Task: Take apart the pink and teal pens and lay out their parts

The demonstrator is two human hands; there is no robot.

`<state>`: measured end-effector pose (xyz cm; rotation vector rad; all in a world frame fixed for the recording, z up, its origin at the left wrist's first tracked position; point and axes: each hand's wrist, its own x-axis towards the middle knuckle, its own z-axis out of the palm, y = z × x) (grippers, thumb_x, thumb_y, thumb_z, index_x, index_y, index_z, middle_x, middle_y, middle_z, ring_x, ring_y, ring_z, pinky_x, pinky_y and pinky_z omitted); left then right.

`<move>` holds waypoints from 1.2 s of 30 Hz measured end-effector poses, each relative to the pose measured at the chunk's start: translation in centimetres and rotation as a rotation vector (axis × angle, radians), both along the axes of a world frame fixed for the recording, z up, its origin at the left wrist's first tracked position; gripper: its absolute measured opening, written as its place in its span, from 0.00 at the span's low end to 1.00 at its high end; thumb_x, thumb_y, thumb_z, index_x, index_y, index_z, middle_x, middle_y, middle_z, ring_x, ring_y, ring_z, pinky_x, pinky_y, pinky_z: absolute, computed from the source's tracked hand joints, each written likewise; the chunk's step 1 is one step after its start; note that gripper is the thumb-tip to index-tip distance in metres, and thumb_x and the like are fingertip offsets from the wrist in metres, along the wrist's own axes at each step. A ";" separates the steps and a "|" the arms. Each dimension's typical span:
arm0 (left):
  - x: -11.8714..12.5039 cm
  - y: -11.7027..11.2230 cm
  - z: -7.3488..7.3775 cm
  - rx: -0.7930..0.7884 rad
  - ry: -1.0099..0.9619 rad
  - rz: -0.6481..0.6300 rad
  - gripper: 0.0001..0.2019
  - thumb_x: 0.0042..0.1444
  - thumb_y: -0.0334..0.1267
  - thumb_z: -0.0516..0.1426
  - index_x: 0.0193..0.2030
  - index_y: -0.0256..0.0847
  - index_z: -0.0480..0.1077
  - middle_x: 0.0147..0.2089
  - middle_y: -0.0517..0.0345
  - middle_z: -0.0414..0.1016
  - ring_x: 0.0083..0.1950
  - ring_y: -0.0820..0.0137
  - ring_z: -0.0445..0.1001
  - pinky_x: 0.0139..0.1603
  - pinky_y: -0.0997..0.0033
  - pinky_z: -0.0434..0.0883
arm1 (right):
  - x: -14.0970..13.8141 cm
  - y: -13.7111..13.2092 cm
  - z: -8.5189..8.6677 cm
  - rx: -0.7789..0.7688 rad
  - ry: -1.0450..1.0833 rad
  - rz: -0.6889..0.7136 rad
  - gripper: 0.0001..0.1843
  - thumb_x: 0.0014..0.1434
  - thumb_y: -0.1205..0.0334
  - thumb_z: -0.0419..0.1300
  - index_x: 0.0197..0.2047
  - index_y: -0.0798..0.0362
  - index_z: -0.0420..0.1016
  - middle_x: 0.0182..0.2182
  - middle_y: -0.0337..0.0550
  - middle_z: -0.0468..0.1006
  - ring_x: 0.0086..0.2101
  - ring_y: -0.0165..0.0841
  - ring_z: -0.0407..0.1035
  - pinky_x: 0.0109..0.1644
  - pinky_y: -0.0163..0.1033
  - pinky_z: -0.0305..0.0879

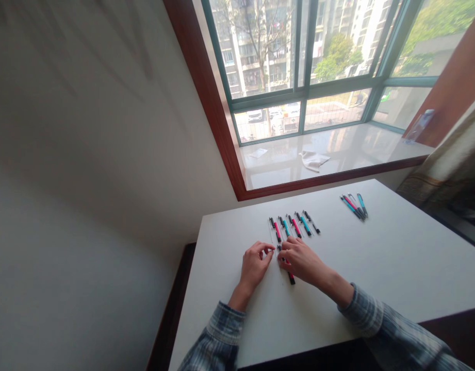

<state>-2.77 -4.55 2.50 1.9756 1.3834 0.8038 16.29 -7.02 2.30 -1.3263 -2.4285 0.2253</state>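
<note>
My left hand [256,264] is closed in a pinch over the white table, thumb and forefinger together at a thin, pale piece too small to name. Beside it, my right hand [302,261] has its fingers bent down over a pink-and-black pen [291,278] in parts, and partly hides it. What the right fingertips grip is hidden. Just beyond both hands lies a row of pens taken apart, with a pink barrel [277,230], a teal barrel [306,225] and a black clip piece [307,215] among them. Thin refills lie between these parts.
Several whole pens [353,207] lie in a loose bunch at the table's far right. The white table [229,232] meets a wall on the left and a window sill [276,172] behind. A crumpled white cloth [313,161] and a clear bottle [419,126] are on the sill.
</note>
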 end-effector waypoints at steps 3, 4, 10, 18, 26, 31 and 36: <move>0.0 0.0 0.1 0.002 -0.019 0.006 0.09 0.59 0.39 0.60 0.40 0.44 0.83 0.33 0.58 0.76 0.29 0.70 0.68 0.35 0.70 0.68 | 0.1 0.1 0.1 0.009 0.012 0.003 0.02 0.61 0.67 0.68 0.36 0.51 0.82 0.35 0.46 0.78 0.43 0.42 0.68 0.48 0.47 0.66; 0.0 0.0 0.1 -0.006 -0.038 0.010 0.09 0.59 0.40 0.60 0.40 0.44 0.83 0.33 0.57 0.76 0.29 0.70 0.67 0.35 0.70 0.68 | 0.2 0.2 0.2 0.013 0.024 0.002 0.02 0.60 0.67 0.68 0.37 0.51 0.82 0.35 0.46 0.78 0.43 0.43 0.68 0.49 0.47 0.67; 0.2 0.1 0.5 -0.235 -0.337 -0.026 0.18 0.59 0.53 0.62 0.41 0.39 0.81 0.38 0.52 0.81 0.29 0.70 0.70 0.32 0.71 0.69 | 1.1 0.5 1.5 0.105 0.223 -0.041 0.06 0.62 0.66 0.67 0.44 0.51 0.79 0.39 0.45 0.78 0.44 0.43 0.69 0.53 0.50 0.70; 0.0 -0.1 1.5 -0.459 -0.515 -0.143 0.18 0.56 0.52 0.66 0.37 0.36 0.79 0.26 0.59 0.72 0.27 0.73 0.66 0.28 0.74 0.62 | 0.6 0.2 1.9 0.122 0.349 0.018 0.04 0.70 0.63 0.61 0.40 0.51 0.76 0.36 0.45 0.79 0.40 0.39 0.70 0.44 0.43 0.70; -0.3 -0.1 1.1 -0.491 -0.563 -0.168 0.20 0.54 0.55 0.67 0.35 0.36 0.78 0.28 0.58 0.71 0.29 0.72 0.66 0.32 0.72 0.66 | 1.2 0.2 1.1 -0.003 0.552 0.046 0.07 0.70 0.59 0.62 0.40 0.50 0.80 0.35 0.41 0.82 0.36 0.34 0.74 0.41 0.38 0.69; 0.0 0.1 1.1 -0.489 -0.563 -0.175 0.19 0.55 0.52 0.67 0.37 0.35 0.80 0.29 0.56 0.74 0.29 0.72 0.68 0.32 0.72 0.66 | 1.5 0.7 0.6 -0.065 0.642 0.021 0.08 0.69 0.58 0.63 0.40 0.49 0.81 0.34 0.41 0.81 0.35 0.34 0.74 0.40 0.38 0.69; -0.2 0.7 0.1 -0.412 -0.646 0.038 0.17 0.53 0.49 0.68 0.40 0.36 0.79 0.32 0.56 0.76 0.27 0.75 0.65 0.29 0.74 0.63 | 2.2 1.8 -1.1 -0.020 0.633 0.009 0.05 0.68 0.61 0.64 0.40 0.47 0.82 0.36 0.42 0.81 0.38 0.36 0.73 0.45 0.42 0.69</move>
